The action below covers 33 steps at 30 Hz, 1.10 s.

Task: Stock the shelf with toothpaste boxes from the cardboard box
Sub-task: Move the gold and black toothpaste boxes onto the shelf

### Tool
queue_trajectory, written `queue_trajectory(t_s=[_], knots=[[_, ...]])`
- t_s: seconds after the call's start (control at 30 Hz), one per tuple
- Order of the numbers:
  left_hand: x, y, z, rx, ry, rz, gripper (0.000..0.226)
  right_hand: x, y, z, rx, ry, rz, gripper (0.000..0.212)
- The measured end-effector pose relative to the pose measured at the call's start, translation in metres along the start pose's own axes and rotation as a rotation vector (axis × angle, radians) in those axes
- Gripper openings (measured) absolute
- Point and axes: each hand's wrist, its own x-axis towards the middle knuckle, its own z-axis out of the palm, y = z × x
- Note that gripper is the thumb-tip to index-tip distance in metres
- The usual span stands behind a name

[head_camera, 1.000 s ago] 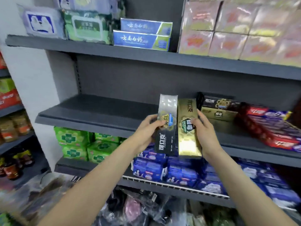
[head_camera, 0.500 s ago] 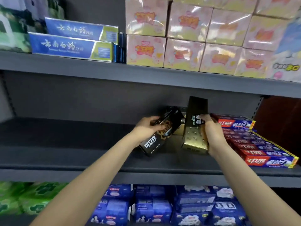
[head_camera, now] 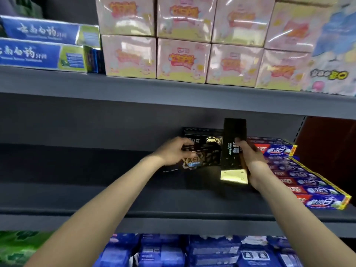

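Head view, hands [head_camera: 174,151] hide black box [head_camera: 200,160] ends, gold box [head_camera: 234,151] print blurred

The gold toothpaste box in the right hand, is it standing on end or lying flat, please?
On end: the gold toothpaste box rises tall in the right hand.

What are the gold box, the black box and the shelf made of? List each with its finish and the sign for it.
Gold box: likely printed card with metallic foil; its lower end mirrors light brightly.
Black box: likely card, dark glossy print with gold foil patches that glint.
Shelf: probably painted sheet metal, matte dark grey; flat, thin front lip, no shine.
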Motion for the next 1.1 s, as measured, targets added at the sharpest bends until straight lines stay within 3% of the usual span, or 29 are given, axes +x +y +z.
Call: queue_trajectory(t_s=[0.1,0.17,0.3,0.47,0.8,0.97,1.1], knots=[[0.01,0.004,0.016,0.328,-0.001,-0.015,0.05,0.008,-0.008,-0.011,-0.01,0.004,-0.068,0.041],[0.014,0.006,0.029,0.413,-0.009,0.0,0.05,0.016,-0.011,-0.02,-0.018,-0.014,-0.088,0.05],[0.021,0.007,0.049,0.362,-0.029,0.027,0.051,0.024,-0.017,-0.03,-0.021,-0.063,-0.111,0.05],[0.039,0.013,0.061,0.319,0.013,0.053,0.05,0.032,-0.02,-0.038,-0.041,-0.093,-0.086,0.02],[0.071,0.013,0.082,0.508,0.02,0.083,0.051,0.048,-0.022,-0.045,-0.05,-0.166,-0.062,0.018],[0.072,0.01,0.086,0.719,0.126,0.191,0.043,0.053,-0.02,-0.039,-0.124,-0.191,-0.067,0.018],[0.07,0.005,0.08,0.571,0.163,0.13,0.04,0.06,-0.018,-0.029,-0.154,-0.215,-0.064,0.016]])
